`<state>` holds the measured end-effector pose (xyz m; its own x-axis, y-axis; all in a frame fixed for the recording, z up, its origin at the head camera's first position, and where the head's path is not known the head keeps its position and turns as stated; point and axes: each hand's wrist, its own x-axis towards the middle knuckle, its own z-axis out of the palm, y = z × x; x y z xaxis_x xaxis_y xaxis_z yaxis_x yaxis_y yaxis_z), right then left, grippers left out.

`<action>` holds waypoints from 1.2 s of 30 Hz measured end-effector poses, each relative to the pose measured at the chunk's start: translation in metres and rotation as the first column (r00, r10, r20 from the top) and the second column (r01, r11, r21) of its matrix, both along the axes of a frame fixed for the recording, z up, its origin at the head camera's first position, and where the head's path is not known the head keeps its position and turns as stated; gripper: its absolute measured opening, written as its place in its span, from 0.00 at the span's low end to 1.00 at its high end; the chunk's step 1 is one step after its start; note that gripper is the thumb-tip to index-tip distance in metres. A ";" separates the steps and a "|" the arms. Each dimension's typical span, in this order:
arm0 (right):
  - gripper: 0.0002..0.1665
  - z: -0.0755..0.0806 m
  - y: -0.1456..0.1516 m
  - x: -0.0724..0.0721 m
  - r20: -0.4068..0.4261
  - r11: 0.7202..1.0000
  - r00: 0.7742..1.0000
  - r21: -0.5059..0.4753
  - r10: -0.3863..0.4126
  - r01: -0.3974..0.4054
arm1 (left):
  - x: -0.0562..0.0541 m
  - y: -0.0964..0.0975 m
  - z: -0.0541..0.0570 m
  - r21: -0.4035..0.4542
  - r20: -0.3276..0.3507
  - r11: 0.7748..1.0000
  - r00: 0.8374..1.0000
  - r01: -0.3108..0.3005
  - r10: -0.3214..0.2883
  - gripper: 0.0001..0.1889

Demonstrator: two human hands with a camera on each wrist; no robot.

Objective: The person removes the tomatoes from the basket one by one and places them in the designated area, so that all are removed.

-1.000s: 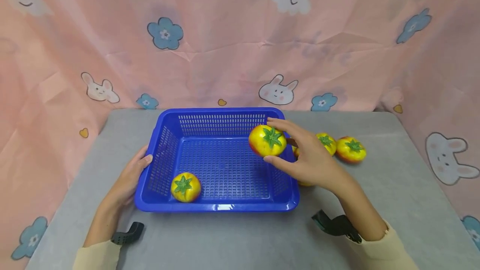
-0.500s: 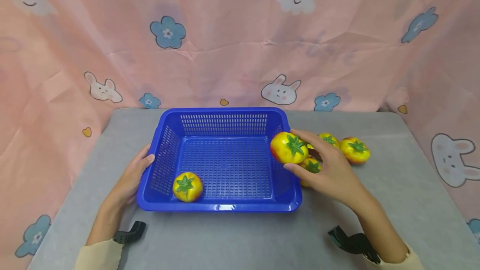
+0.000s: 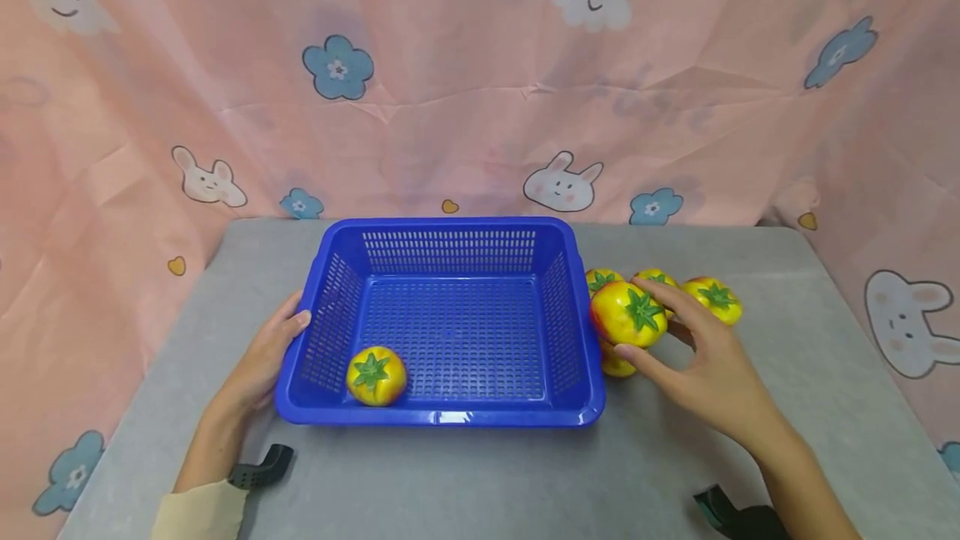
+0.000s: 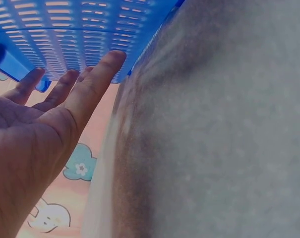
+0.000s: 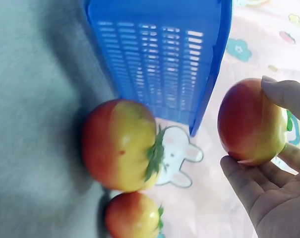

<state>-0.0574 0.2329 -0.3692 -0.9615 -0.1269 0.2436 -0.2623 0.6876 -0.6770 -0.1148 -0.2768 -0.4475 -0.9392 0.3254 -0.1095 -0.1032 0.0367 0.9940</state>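
My right hand (image 3: 712, 369) holds a yellow-red tomato (image 3: 618, 315) with a green star-shaped calyx, thumb and fingertips on opposite sides. In the right wrist view this tomato (image 5: 246, 121) is up off the table, apart from the basket. My left hand (image 3: 262, 352) grips the left rim of a blue plastic basket (image 3: 442, 417), thumb over the rim; in the left wrist view the fingers (image 4: 92, 87) lie against its slotted outer wall. One tomato (image 3: 377, 376) sits in the basket's near left corner. Another tomato (image 5: 120, 146) lies on the table beside the basket's right wall.
More tomatoes rest on the grey table (image 3: 465, 482) right of the basket, including a rear tomato (image 3: 603, 276) and a far right tomato (image 3: 717, 298). Behind the table hangs a pink printed cloth (image 3: 435, 140). A black wrist mount (image 3: 262, 467) is on my left wrist.
My right hand has carried the tomato rightward, from over the basket's right side to above the tomatoes outside it. The left hand has kept its grip, and the basket has stayed in place.
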 end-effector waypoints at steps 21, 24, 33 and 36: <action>0.46 -0.026 0.026 0.012 -0.043 0.998 0.997 0.012 -0.067 0.067 | 0.001 0.000 0.003 0.015 0.007 1.000 1.000 0.027 -0.027 0.35; 0.46 -0.028 0.028 0.011 -0.053 0.997 0.996 0.017 -0.070 0.071 | 0.001 0.000 0.003 0.005 0.007 1.000 1.000 0.020 -0.020 0.35; 0.46 -0.033 0.042 0.008 -0.049 0.996 0.995 0.028 -0.082 0.084 | 0.001 0.000 0.002 -0.012 0.005 1.000 1.000 0.017 -0.016 0.35; 0.45 -0.034 0.048 0.007 -0.047 0.995 0.995 0.045 -0.092 0.094 | 0.001 0.000 0.003 -0.016 0.006 1.000 1.000 0.013 -0.012 0.35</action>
